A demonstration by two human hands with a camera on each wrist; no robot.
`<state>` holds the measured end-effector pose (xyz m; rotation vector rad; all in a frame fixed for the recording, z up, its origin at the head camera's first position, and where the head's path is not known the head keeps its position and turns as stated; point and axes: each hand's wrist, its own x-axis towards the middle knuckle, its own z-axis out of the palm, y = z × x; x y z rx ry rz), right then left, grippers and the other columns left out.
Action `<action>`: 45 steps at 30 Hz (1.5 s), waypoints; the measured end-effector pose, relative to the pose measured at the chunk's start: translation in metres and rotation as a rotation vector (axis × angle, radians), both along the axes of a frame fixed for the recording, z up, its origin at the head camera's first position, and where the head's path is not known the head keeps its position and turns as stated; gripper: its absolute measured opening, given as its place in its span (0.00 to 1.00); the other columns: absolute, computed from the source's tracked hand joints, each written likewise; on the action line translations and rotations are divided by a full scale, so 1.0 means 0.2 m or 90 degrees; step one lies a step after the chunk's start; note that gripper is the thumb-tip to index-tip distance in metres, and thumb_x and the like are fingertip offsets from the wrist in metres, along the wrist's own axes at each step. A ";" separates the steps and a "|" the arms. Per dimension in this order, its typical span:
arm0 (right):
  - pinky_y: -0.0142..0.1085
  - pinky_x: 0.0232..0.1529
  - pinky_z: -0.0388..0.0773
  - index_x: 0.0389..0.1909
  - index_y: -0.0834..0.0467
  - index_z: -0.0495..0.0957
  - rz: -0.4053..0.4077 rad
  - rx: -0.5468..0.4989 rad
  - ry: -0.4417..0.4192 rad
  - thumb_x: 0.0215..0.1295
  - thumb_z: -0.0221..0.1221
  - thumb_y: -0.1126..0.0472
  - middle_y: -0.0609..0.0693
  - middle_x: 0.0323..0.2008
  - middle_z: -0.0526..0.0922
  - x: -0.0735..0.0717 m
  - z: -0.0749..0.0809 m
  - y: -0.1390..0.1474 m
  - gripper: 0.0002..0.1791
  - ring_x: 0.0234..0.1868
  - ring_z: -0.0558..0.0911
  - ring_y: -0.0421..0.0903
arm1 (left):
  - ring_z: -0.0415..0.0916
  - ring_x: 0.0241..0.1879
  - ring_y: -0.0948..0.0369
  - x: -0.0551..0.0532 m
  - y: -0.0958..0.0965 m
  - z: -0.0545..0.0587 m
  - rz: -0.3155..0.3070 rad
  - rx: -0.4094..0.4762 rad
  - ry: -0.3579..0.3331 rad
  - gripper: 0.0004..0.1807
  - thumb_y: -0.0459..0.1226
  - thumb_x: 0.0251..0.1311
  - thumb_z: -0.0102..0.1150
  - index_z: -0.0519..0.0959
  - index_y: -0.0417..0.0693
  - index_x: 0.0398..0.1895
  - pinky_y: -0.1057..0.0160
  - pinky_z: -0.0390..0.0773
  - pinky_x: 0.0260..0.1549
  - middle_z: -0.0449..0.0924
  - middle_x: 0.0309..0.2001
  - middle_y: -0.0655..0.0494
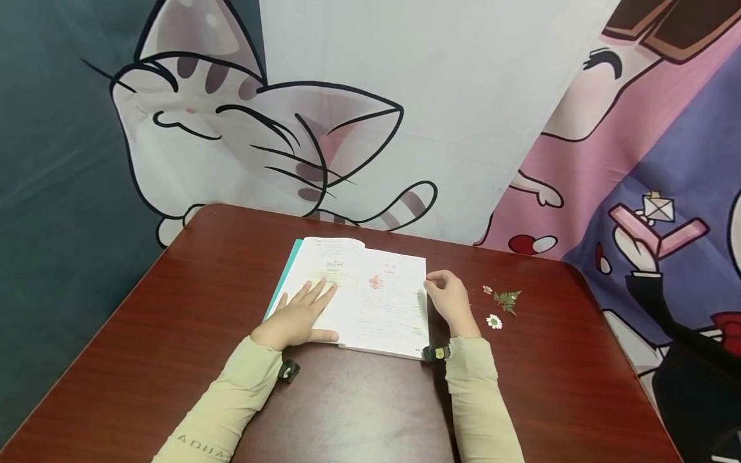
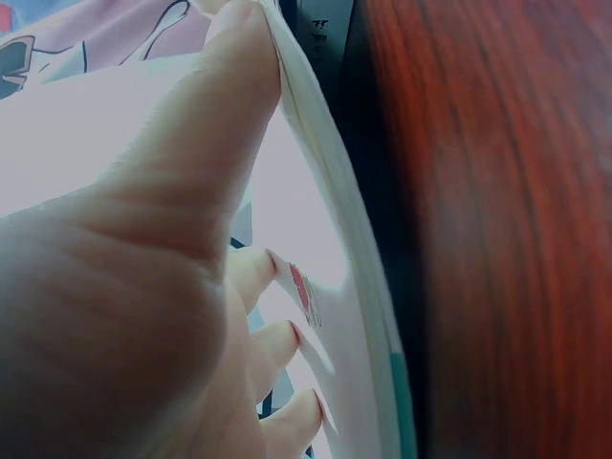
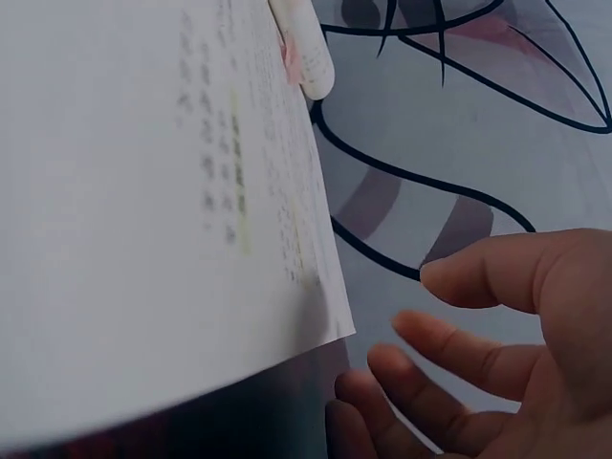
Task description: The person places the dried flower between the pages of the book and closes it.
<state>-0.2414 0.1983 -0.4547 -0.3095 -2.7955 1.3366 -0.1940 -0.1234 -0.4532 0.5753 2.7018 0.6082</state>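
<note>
An open book (image 1: 393, 315) with white printed pages and a teal cover edge lies on the table. My left hand (image 1: 298, 318) rests on the left page, fingers spread and thumb near the bottom of the fold. In the left wrist view, the left thumb (image 2: 215, 134) lies along the page near its lower edge. Beside the right page's outer edge is my right hand (image 1: 448, 299). The right wrist view shows the right hand (image 3: 478, 354) with loosely bent fingers, apart from the page corner and holding nothing. A reddish flower shape (image 1: 376, 282) is on the right page; whether printed or real, I cannot tell.
Right of the right hand lie a white daisy (image 1: 494, 321), a green fern-like leaf (image 1: 507, 301) and a small pink flower (image 1: 487, 290). The reddish-brown table (image 1: 191, 308) meets a cartoon-cat cloth (image 1: 231, 154) at its far edge.
</note>
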 end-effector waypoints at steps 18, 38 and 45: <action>0.51 0.58 0.76 0.69 0.67 0.70 0.059 -0.065 -0.093 0.74 0.54 0.61 0.65 0.58 0.78 0.01 -0.06 0.06 0.26 0.52 0.80 0.56 | 0.37 0.79 0.40 0.00 0.01 -0.01 -0.006 0.002 0.001 0.56 0.62 0.59 0.65 0.50 0.50 0.82 0.26 0.40 0.68 0.43 0.81 0.43; 0.54 0.64 0.73 0.70 0.64 0.69 0.059 -0.084 -0.088 0.74 0.54 0.59 0.65 0.67 0.72 0.01 -0.01 0.02 0.26 0.64 0.74 0.60 | 0.37 0.79 0.41 -0.01 0.00 -0.01 0.002 -0.008 -0.002 0.56 0.63 0.59 0.65 0.49 0.51 0.83 0.26 0.40 0.68 0.43 0.82 0.44; 0.44 0.48 0.82 0.69 0.61 0.71 0.071 -0.090 -0.047 0.71 0.58 0.63 0.62 0.53 0.79 0.02 0.02 0.02 0.26 0.50 0.80 0.55 | 0.36 0.80 0.42 -0.01 -0.01 -0.01 -0.001 -0.011 -0.005 0.56 0.62 0.59 0.64 0.48 0.52 0.83 0.27 0.39 0.69 0.42 0.82 0.45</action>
